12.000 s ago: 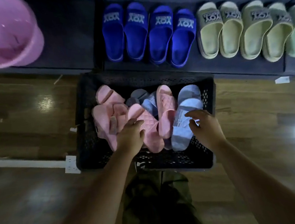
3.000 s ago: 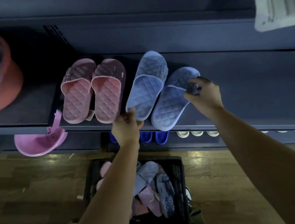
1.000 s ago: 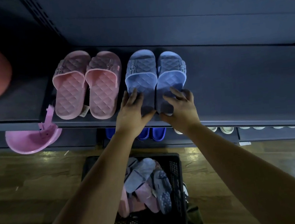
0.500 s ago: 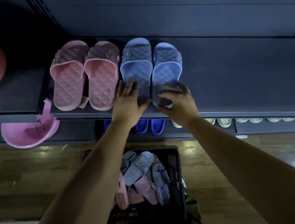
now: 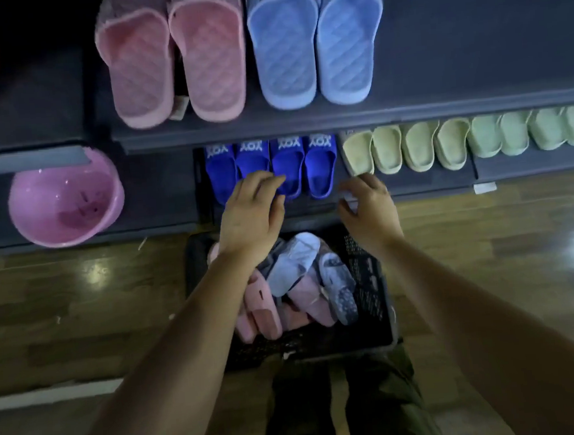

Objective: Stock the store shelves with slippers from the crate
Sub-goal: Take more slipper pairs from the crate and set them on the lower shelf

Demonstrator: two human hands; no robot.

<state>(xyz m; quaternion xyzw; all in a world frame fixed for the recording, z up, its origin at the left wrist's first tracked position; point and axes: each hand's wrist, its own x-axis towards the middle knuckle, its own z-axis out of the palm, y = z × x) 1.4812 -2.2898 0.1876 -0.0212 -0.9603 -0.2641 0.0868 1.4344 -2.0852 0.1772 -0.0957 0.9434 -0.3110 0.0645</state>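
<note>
Left hand (image 5: 251, 216), right hand (image 5: 369, 211) withdrawn; quilted blue slippers (image 5: 286, 49) sit paired.

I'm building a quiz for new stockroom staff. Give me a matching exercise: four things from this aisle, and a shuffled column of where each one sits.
1. light blue slipper pair
2. dark blue slippers
3. pink basin
4. black crate

A. on the wooden floor
B. upper shelf, right of the pink pair
C. lower shelf, far left
D. lower shelf, left of the pale yellow slippers

Pairs: 1-B, 2-D, 3-C, 4-A
</note>
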